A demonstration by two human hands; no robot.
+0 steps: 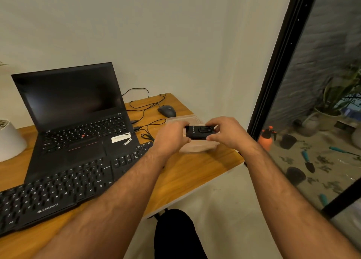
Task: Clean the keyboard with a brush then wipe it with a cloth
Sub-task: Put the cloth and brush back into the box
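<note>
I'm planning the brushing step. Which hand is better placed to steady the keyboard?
Left, probably. Both the left hand and right hand grip the small black case over the clear container, but the keyboard lies on the left arm's side.

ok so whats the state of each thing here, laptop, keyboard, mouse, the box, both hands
laptop: lid open, screen dark
keyboard: flat on the desk in front of the laptop, untouched
mouse: on the desk, untouched
clear container: on the desk behind the hands, open or lidded unclear
small black case: held up by both hands
left hand: pinching the case's left end
right hand: pinching its right end
</note>
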